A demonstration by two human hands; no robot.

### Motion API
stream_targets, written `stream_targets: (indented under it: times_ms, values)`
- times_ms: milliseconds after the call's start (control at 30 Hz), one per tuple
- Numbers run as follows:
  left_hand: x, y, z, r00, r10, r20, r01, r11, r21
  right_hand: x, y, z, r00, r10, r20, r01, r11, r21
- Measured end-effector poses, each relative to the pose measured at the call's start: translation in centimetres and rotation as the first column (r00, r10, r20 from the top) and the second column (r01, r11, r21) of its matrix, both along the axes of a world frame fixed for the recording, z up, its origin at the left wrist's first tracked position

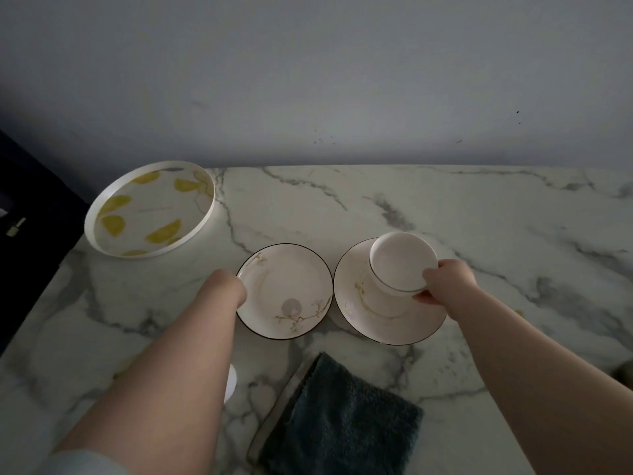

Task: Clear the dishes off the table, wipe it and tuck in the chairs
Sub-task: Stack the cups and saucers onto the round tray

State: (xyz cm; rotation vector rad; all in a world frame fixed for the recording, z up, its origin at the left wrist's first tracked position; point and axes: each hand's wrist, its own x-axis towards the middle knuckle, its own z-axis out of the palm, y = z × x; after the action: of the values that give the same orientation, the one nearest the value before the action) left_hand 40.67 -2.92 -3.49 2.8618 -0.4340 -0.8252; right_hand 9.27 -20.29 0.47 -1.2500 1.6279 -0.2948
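Head view: a white marble-patterned table [445, 207] with grey veins stands against a plain pale wall [308, 80]. The light is dim. At the far left corner of the table lies a round white tray [209, 210] with a raised rim and yellow lemon-slice prints; nothing lies in it. Near the middle of the table two white plates with thin dark rims sit side by side, close together but apart. The left plate [284, 286] carries a faint floral print and bears nothing. The left hand [227, 286] is at this plate's left rim and touches it; the fingers are hidden behind the back of the hand, so it cannot be told whether they grip the rim or only rest against it. The right plate [387, 323] shows faint brownish marks on its surface. Over its far half is a small white bowl [400, 258], tilted with its mouth toward the camera. The right hand [448, 281] grips the bowl at its right side, thumb on top of the rim and fingers curled beneath. Whether the bowl's foot touches the plate cannot be determined. At the near edge of the table, just in front of the two plates, lies a dark blue-grey cloth [346, 416], flat and apart from both plates. A small white object [230, 382] shows beside the left forearm, mostly hidden and not identifiable.
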Motion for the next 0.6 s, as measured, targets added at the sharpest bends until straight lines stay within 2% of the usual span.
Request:
stream_targets:
  times_ms: [100, 200, 333, 400, 500, 600]
  values:
    - [-0.7, 0.2, 2.6, 0.992, -0.096, 0.086, 0.103, 0.992, -0.075, 0.1, 0.2, 0.2, 1.000, 0.009, -0.001, -0.009, 1.000, -0.012]
    - [-0.6, 0.5, 4.3, 0.988, -0.071, 0.137, 0.090, 0.986, -0.138, 0.2, 0.3, 0.9, 1.000, -0.002, 0.018, 0.002, 0.999, -0.041]
    - [-0.1, -0.1, 5.3, 0.997, 0.039, 0.064, -0.015, 0.939, -0.343, 0.0, 0.3, 2.7, 0.993, -0.087, 0.084, 0.093, 0.993, -0.075]
    - [-0.9, -1.2, 5.5, 0.999, 0.044, -0.015, -0.046, 0.901, -0.432, -0.3, 0.1, 3.7, 0.982, -0.142, 0.128, 0.154, 0.984, -0.094]
    - [-4.3, -3.4, 6.1, 0.995, -0.059, -0.084, 0.009, 0.864, -0.503, -1.3, -0.2, 5.1, 0.953, -0.223, 0.203, 0.252, 0.959, -0.130]
    - [-8.5, -5.1, 6.8, 0.979, -0.203, -0.021, 0.172, 0.875, -0.453, -2.4, -0.5, 6.2, 0.928, -0.274, 0.254, 0.319, 0.934, -0.159]
